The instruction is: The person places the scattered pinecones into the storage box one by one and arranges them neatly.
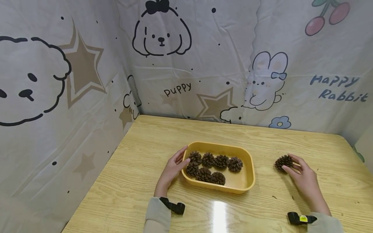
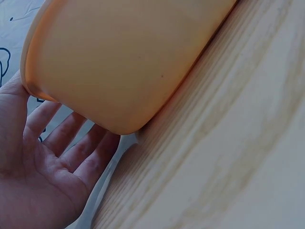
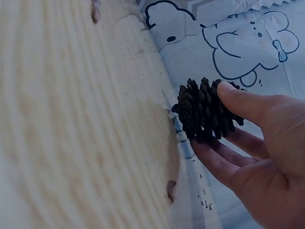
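A yellow tray sits mid-table with several brown pine cones in it. My left hand rests against its left end, fingers straight along the wall; the left wrist view shows the open palm beside the tray's orange side. To the right of the tray a single pine cone lies on the table, and my right hand holds it between thumb and fingers. In the right wrist view the thumb presses on that cone with the fingers under it.
The wooden table is walled at the back and left by a cartoon-print cloth. A glare patch lies on the table in front of the tray. Both wrists wear black straps.
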`<state>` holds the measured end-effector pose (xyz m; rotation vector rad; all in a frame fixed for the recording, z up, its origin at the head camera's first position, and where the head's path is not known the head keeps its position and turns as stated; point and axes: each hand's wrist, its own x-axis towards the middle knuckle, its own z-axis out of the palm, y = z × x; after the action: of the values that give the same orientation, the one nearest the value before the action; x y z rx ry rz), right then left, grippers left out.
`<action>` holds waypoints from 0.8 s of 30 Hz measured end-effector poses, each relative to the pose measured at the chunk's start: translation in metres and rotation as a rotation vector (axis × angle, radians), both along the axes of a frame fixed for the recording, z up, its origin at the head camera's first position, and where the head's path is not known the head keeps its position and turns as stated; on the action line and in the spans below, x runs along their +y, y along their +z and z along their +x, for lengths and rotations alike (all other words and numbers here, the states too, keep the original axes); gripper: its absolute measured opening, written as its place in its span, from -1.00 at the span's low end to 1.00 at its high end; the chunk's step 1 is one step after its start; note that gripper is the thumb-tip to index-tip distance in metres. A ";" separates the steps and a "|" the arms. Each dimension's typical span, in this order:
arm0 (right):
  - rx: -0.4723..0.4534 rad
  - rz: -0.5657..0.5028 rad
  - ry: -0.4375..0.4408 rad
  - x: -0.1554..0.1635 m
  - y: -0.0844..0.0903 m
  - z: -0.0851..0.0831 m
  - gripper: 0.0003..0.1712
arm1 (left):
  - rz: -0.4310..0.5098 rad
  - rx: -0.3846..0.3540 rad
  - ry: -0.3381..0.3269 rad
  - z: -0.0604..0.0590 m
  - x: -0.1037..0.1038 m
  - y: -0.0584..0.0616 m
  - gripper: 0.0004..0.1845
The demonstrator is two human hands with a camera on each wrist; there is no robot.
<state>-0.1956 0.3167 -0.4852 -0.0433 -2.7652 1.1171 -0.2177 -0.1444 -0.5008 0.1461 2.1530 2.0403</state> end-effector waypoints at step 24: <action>0.213 -0.084 0.090 -0.032 0.014 0.005 -0.36 | 0.002 -0.007 0.014 0.000 0.001 0.001 -0.36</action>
<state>-0.1909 0.2851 -0.4707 0.1811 -2.5547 1.1836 -0.2181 -0.1437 -0.4999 0.1251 2.1536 2.0478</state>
